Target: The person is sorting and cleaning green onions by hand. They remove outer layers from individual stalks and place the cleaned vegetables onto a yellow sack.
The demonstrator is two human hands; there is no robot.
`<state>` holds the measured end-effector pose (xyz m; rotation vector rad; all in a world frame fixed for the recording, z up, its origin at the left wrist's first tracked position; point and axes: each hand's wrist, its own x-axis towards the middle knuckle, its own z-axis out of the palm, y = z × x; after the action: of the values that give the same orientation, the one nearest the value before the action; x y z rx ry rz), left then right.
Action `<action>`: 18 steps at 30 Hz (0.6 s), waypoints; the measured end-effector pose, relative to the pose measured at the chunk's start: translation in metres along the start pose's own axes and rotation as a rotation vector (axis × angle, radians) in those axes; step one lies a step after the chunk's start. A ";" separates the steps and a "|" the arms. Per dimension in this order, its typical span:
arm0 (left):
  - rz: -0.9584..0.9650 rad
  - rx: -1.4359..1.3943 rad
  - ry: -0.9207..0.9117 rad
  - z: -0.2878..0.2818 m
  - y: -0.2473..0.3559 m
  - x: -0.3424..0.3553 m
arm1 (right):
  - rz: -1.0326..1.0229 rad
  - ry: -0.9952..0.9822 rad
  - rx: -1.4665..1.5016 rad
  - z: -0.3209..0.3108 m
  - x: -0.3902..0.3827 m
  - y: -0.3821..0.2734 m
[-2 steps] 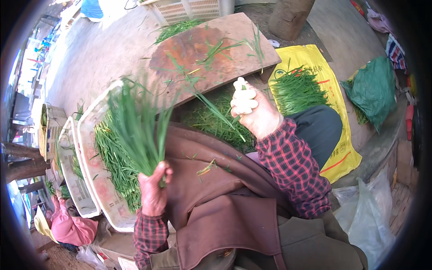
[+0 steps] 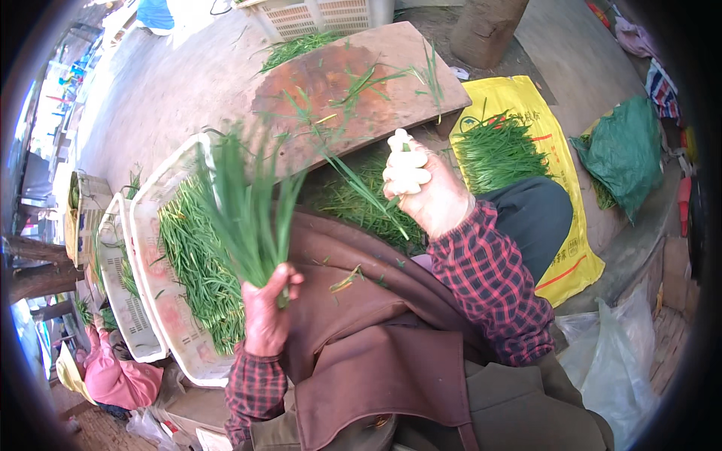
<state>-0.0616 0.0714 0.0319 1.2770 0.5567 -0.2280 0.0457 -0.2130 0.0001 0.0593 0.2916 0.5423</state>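
Observation:
My left hand (image 2: 268, 312) is closed round the lower ends of a bunch of green chives (image 2: 256, 218). Its blades fan upward and are blurred at the tips, in front of a white crate (image 2: 143, 240) holding many more chives (image 2: 199, 274). To the right, my right hand (image 2: 425, 184) is closed, its fingers covered by white finger cots (image 2: 407, 171). Bits of green show at the top and bottom of this fist, seemingly chive blades; the rest is hidden by the fingers. A brown apron (image 2: 338, 301) covers my lap.
A low wooden table (image 2: 421, 60) with scattered blades stands ahead, loose greens (image 2: 365, 199) below it. Chives lie on a yellow sack (image 2: 564, 173) at right, near a green bag (image 2: 624, 154). A person in pink (image 2: 120, 379) is at lower left.
My left hand has shifted slightly right and up with the bunch, whose blades swing along. My right hand has hardly moved.

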 end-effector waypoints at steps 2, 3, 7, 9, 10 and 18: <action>-0.040 -0.026 -0.054 0.017 -0.015 0.009 | 0.074 -0.145 0.011 0.019 0.004 0.017; -0.067 -0.037 -0.088 0.025 -0.023 0.015 | 0.069 -0.114 0.000 0.034 0.002 0.024; -0.188 -0.160 -0.127 0.048 -0.036 0.027 | 0.042 -0.260 -0.074 0.070 0.012 0.044; -0.223 -0.196 -0.106 0.053 -0.039 0.029 | 0.085 -0.324 -0.061 0.073 0.021 0.051; -0.254 -0.212 -0.118 0.054 -0.036 0.027 | 0.099 -0.292 -0.022 0.079 0.020 0.057; -0.343 -0.408 -0.295 0.048 -0.045 0.032 | 0.101 -0.170 0.037 0.079 0.031 0.081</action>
<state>-0.0420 0.0172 -0.0138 0.7305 0.5317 -0.5493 0.0532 -0.1264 0.0784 0.1561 0.1335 0.6285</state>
